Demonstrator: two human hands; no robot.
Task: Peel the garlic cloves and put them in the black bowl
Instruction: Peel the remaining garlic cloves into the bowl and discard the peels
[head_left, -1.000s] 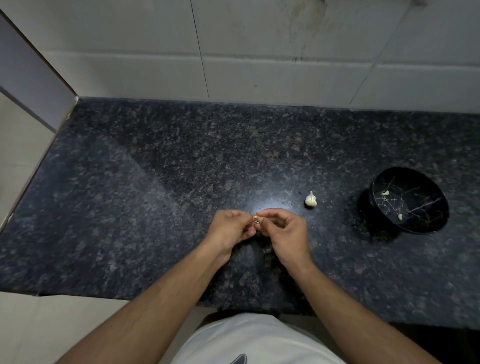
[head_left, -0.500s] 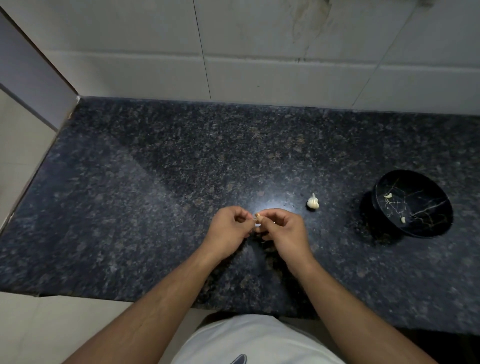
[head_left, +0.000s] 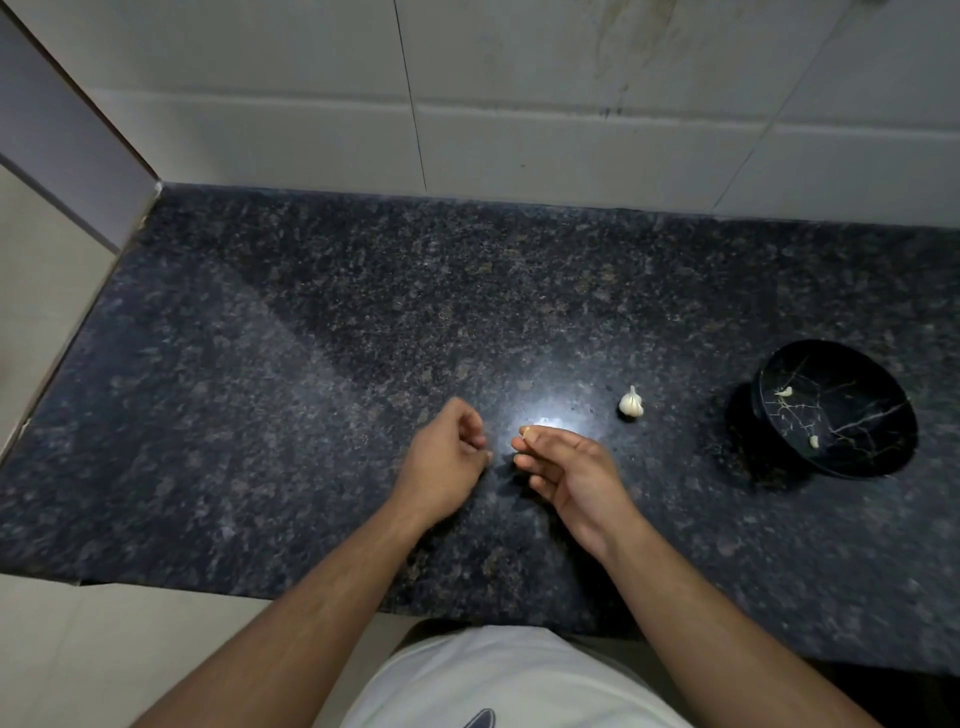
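Observation:
My right hand (head_left: 569, 473) pinches a small garlic clove (head_left: 525, 430) between thumb and forefinger above the dark granite counter (head_left: 311, 364). A little to its left, my left hand (head_left: 447, 457) hangs with its fingers curled in; what it holds, if anything, is hidden. A small white garlic bulb (head_left: 631, 404) rests on the counter just beyond and to the right of my right hand. The black bowl (head_left: 878, 447) with gold veining stands tilted at the far right, with two pale cloves inside it (head_left: 783, 392) (head_left: 814, 441).
A tiled wall (head_left: 519, 104) runs behind the counter, and a wall panel (head_left: 62, 130) closes its left end. The counter's front edge lies just before my white shirt (head_left: 498, 680).
My hands were joined together on the clove; now they have drawn apart. The right hand keeps the clove and the left hand has moved off to the left.

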